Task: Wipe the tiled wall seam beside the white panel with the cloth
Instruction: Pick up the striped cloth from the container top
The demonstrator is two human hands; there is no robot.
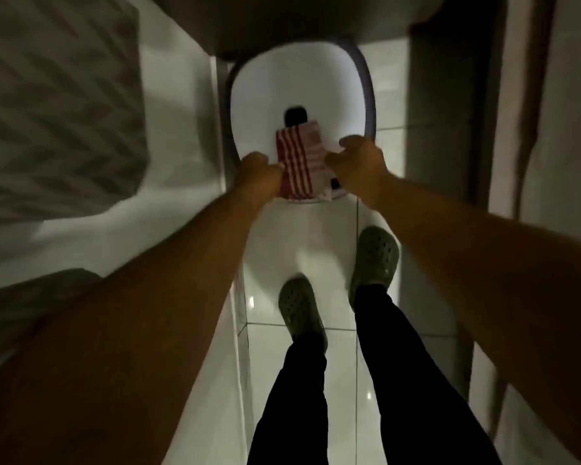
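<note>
No legible txt, labels, brands or nos. anywhere; pic blurry.

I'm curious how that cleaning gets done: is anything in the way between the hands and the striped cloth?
Nothing visible. The red-and-white striped cloth lies between both hands; the left hand touches its edge, the right hand sits just beside it.

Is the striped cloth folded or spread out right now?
Folded. The cloth shows as a narrow layered strip between the left hand and right hand, over the white basin.
</note>
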